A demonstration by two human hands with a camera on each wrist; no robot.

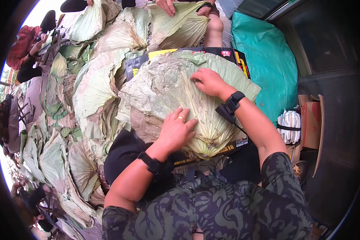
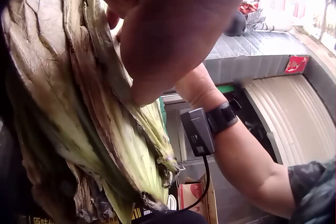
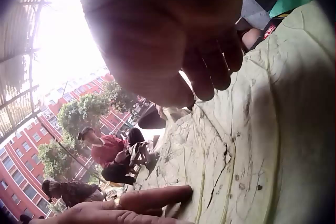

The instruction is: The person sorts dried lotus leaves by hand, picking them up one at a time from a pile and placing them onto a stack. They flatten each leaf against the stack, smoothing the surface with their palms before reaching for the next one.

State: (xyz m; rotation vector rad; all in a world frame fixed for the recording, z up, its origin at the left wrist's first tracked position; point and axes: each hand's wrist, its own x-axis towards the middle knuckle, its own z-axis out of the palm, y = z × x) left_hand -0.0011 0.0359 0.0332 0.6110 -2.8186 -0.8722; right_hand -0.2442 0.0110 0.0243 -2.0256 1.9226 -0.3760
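A stack of large dried leaves [image 1: 160, 80], pale green and brown and folded like fans, lies across the person's lap, its gathered stem ends [image 1: 206, 146] toward the body. The left hand [image 1: 176, 130], with a ring, rests on the leaves left of the ribs, fingers spread. Farther up, the right hand [image 1: 210, 83] touches the upper leaf with slightly bent fingers. In the left wrist view, the layered leaf edges [image 2: 100, 113] show beside the left hand [image 2: 168, 35]. The right wrist view has the right hand [image 3: 157, 40] over the leaf's veined surface [image 3: 241, 155].
Black printed cardboard [image 1: 136, 66] lies under the stack. Many folded leaves [image 1: 96, 92] cover the left side. A green tarp bundle [image 1: 268, 68] stands right, near a tied white bundle [image 1: 289, 127] and a cardboard box [image 1: 311, 124]. Another person's hands [image 1: 166, 6] hold a leaf opposite.
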